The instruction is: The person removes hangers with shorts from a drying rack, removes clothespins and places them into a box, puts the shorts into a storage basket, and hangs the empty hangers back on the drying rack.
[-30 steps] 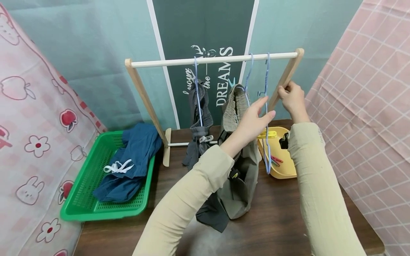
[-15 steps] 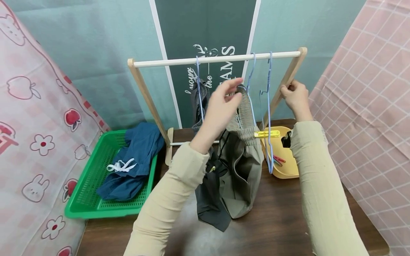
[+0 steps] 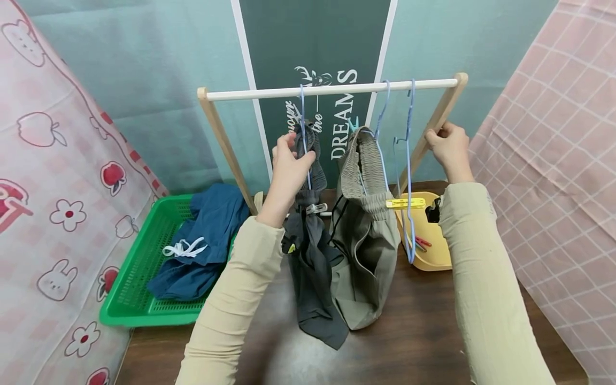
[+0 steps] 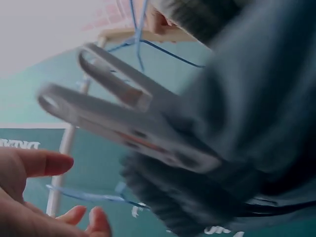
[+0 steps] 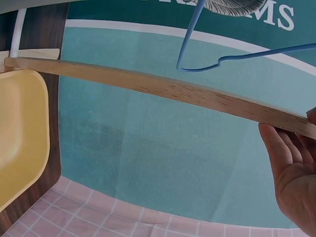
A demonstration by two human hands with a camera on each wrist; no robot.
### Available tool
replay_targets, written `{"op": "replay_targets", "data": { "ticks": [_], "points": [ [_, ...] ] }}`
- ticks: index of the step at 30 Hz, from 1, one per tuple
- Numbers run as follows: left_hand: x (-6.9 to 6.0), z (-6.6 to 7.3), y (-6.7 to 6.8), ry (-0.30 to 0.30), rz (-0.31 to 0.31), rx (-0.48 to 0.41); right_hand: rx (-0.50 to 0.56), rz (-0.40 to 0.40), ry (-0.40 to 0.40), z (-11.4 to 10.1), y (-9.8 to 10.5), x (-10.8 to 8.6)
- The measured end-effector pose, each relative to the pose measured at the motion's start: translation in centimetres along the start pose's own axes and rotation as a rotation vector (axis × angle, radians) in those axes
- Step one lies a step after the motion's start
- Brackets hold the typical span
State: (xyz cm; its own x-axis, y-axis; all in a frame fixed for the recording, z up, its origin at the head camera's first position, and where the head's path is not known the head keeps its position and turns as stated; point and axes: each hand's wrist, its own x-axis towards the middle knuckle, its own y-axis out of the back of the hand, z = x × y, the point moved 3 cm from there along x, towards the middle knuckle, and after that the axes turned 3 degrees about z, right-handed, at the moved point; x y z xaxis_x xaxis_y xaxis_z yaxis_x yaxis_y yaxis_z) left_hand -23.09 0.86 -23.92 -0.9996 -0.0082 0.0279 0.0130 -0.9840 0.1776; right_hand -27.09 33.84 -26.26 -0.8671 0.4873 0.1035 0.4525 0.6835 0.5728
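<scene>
My right hand (image 3: 449, 149) pinches the right wooden post of the clothes rack (image 3: 337, 90); the right wrist view shows thumb and fingers on either side of the post (image 5: 197, 96). Close beside the dark grey trousers (image 3: 315, 267), my left hand (image 3: 289, 174) has its thumb and fingers spread around the blue hanger's (image 3: 304, 123) side. In the left wrist view its fingers (image 4: 59, 165) stand apart from the cloth. A grey clothespin (image 4: 138, 128) clips that waistband. Olive trousers (image 3: 366, 256) hang alongside, with a yellow clothespin (image 3: 405, 203) and a light blue clothespin (image 3: 353, 125).
A bare blue hanger (image 3: 409, 171) hangs at the bar's right. Below it, a yellow tray (image 3: 435, 256) holds several clothespins. At left stands a green basket (image 3: 130, 299) with blue folded clothing (image 3: 212, 235). Patterned cloth flanks the wooden table (image 3: 409, 342).
My left hand has moved left, from beside the bare hanger, past the olive trousers, to the dark grey trousers' hanger. My right hand stays on the post.
</scene>
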Motion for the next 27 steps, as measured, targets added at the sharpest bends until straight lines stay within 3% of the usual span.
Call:
{"op": "replay_targets", "data": {
  "ticks": [6, 18, 22, 27],
  "points": [
    [0.9, -1.6, -0.2, 0.094, -0.115, -0.027, -0.003, 0.034, 0.015, 0.2, 0.3, 0.0],
    [1.4, -3.0, -0.7, 0.161, -0.187, -0.146, 0.041, 0.024, 0.036, 0.1, 0.5, -0.2],
    [1.4, -3.1, -0.8, 0.144, -0.184, -0.178, 0.009, 0.015, 0.021, 0.0, 0.2, -0.1],
    [1.5, -3.5, -0.6, 0.118, -0.137, -0.199, 0.0, 0.017, 0.03, 0.0, 0.1, 0.0]
  ]
}}
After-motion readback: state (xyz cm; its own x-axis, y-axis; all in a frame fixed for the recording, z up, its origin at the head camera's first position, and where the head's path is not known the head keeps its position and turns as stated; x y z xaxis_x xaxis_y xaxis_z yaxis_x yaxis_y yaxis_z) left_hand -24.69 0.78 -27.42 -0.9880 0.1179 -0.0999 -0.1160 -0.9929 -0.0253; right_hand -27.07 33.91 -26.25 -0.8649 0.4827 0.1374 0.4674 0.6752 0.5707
